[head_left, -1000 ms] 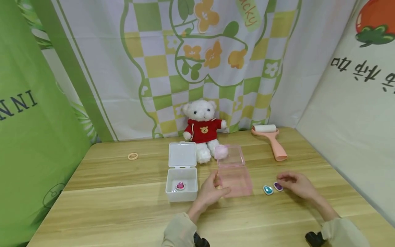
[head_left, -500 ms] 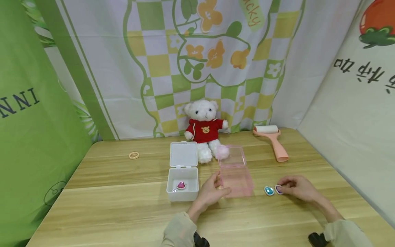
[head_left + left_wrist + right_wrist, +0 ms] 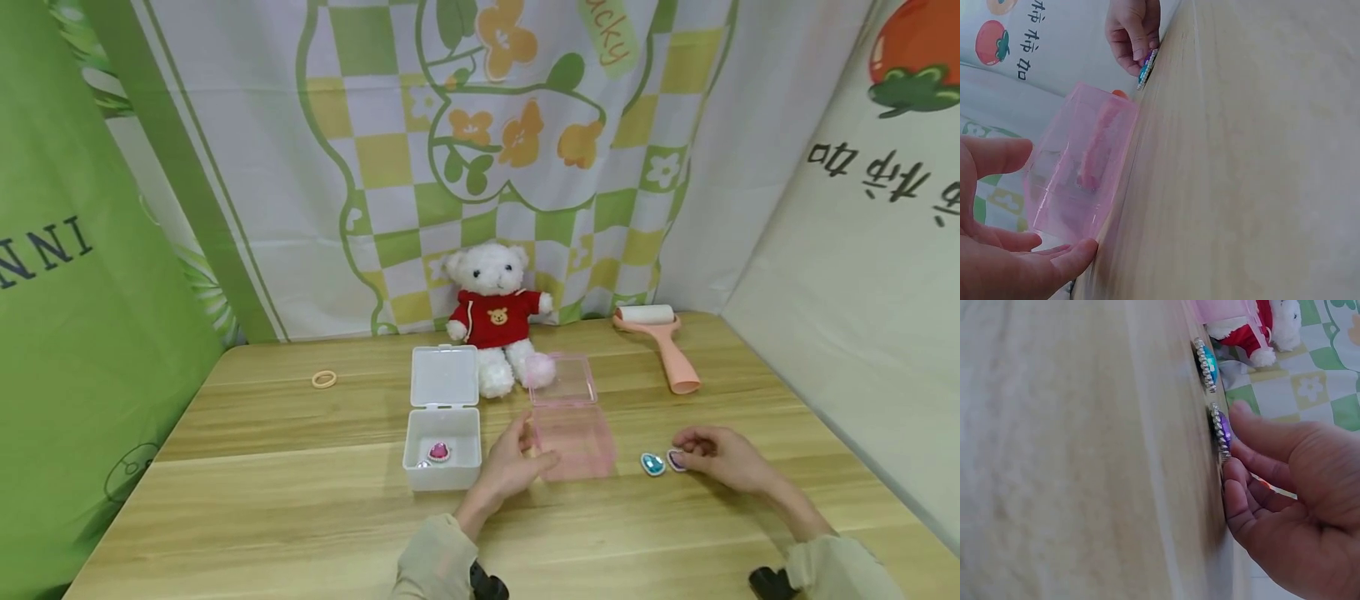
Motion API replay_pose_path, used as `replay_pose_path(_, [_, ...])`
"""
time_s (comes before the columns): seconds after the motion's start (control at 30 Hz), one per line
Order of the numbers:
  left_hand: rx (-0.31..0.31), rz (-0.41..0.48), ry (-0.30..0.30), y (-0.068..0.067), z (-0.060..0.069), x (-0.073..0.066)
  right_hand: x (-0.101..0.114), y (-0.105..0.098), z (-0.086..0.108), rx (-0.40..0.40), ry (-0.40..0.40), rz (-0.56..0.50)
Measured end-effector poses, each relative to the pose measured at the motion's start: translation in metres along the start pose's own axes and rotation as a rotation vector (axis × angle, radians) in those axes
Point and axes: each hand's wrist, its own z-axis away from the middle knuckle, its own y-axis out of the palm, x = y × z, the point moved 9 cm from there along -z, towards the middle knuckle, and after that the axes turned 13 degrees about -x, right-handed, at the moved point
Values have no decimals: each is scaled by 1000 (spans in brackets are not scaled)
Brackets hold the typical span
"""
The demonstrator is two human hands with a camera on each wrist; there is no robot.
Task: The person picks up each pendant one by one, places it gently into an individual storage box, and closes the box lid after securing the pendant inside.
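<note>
My left hand [image 3: 513, 462] touches the left side of an open pink see-through box [image 3: 576, 442]. Seen from the left wrist, thumb and fingers of that hand [image 3: 1010, 262] spread around the near end of the box [image 3: 1088, 156]. A purple gem [image 3: 677, 460] with a pale beaded rim lies on the table under the fingertips of my right hand [image 3: 727, 460]. In the right wrist view, fingertips of this hand [image 3: 1304, 500] touch the purple gem's [image 3: 1225, 430] lower end, with the thumb apart from it. Beside it lies a teal gem [image 3: 652, 464].
Left of the pink box stands an open white box [image 3: 442, 477] holding a pink gem [image 3: 438, 452] and a clear one. Behind them sits a white bear [image 3: 495, 321] in red. A roller [image 3: 671, 358] lies back right, yellowish rings [image 3: 324, 380] at left.
My right hand has lowered slightly over the purple gem, its thumb and fingers covering more of it in the head view. The left hand stays by the pink box.
</note>
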Motion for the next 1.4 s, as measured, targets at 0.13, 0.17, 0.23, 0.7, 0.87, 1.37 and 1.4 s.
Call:
replay_pose_path(0.13, [10, 11, 2, 1, 0, 0, -1, 0, 0, -6, -6, 29])
replay_pose_path(0.17, [13, 11, 0, 1, 0, 1, -2, 0, 0, -7, -2, 34])
replay_pose_path(0.23, [18, 7, -3, 1, 0, 1, -2, 0, -1, -12, 4, 45])
replay_pose_path(0.7, [32, 25, -1, 2, -1, 1, 3, -7, 0, -86, 56, -9])
replay_pose_path(0.87, [31, 22, -3, 2, -1, 2, 1, -10, -1, -122, 127, -85])
replay_pose_path(1.37, [35, 30, 7, 2, 0, 1, 27, -10, -18, -88, 202, -247])
replay_pose_path(1.4, [36, 31, 7, 2, 0, 1, 30, -10, -20, -89, 194, -265])
